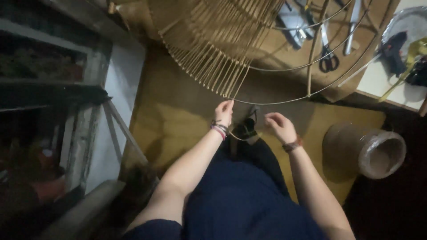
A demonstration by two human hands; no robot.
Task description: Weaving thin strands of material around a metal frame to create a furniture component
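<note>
The left hand [224,112] pinches the lower wire ring of a round frame [284,98], right where the row of thin cane strips [209,49] ends. The right hand [280,126] hovers just beside it, fingers loosely curled, holding nothing I can make out. The frame hangs above the knees. Behind it lie scissors [328,55] on a board; a tape roll [369,149] sits to the right.

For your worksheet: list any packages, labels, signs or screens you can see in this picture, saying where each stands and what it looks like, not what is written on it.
Roll of clear film or tape: on the floor right of the person's right hand, a squat cylinder lying tilted, brownish and glossy.
No labels, signs or screens can be made out.
</note>
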